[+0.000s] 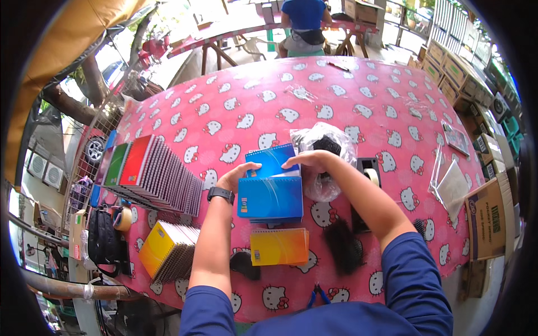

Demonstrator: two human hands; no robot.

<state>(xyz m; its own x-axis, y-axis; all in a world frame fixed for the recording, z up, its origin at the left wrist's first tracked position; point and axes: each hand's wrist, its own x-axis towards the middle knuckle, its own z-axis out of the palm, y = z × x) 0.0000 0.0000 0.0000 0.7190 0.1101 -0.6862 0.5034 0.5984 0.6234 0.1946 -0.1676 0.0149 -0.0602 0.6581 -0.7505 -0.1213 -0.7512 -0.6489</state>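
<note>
My left hand [232, 178] and my right hand [315, 161] pinch a blue spiral notebook [274, 154] from its two sides, thumbs on the cover. It lies just beyond a short stack of blue spiral notebooks [270, 199], partly behind it. Nearer to me are yellow-orange notebooks [279, 246]. A clear plastic bag [328, 187] with black contents sits beside my right hand. Below it lies a bundle of black, bristle-like strands [342, 246]. To the left stand a long row of spiral notebooks with a red cover [139, 159] and a green cover [116, 165], and a yellow row [159, 252].
Blue-handled pliers [318, 295] lie at the near table edge. A black tape dispenser [370, 176] stands right of the bag. A tape roll [124, 219] and black bag [103, 241] are at left. Cardboard boxes [490, 218] line the right. A person [304, 25] sits beyond the table.
</note>
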